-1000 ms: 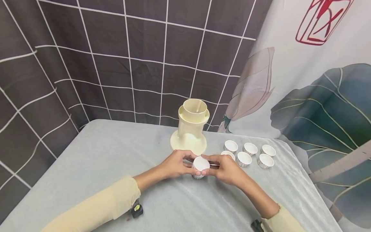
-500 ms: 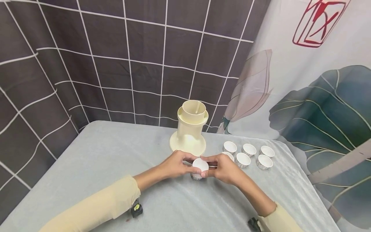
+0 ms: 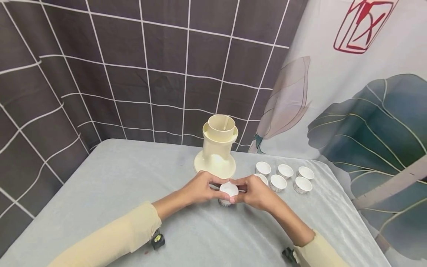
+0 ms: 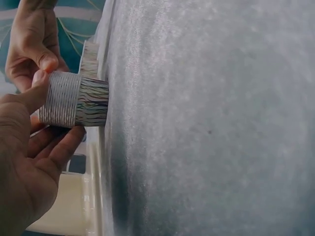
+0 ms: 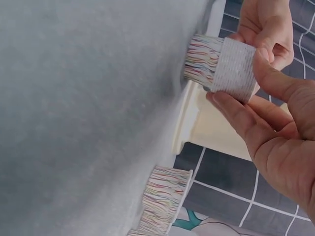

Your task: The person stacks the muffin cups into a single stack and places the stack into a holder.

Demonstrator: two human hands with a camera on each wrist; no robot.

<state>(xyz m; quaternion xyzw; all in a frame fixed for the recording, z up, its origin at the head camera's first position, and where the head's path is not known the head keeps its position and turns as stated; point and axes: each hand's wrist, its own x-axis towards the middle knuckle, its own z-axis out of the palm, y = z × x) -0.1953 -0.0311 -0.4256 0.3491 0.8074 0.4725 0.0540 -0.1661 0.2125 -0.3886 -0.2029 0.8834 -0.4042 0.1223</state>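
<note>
A stack of white paper baking cups (image 3: 228, 190) stands upright on the cloth, its rims layered above a lowest cup printed with thin coloured lines. My left hand (image 3: 203, 188) grips the stack from the left, thumb at the near side and fingers behind. From the right, my right hand (image 3: 256, 193) holds the same stack in a matching way. Both thumbs meet near the rim, as the left wrist view shows on the ribbed stack (image 4: 61, 101). In the right wrist view, coloured lines mark the lowest cup (image 5: 202, 59) under the stacked rims.
Just behind the hands stands a cream cylinder (image 3: 217, 150) on a round base, with a narrower tube in its top. Several single paper cups (image 3: 278, 183) sit upright to the right, one partly hidden by my right hand. Grey cloth (image 3: 133, 170) covers the table; curtains hang behind.
The head view has shifted slightly. Both hands stay around the stack at nearly the same spot, with only small thumb movements at the rim.
</note>
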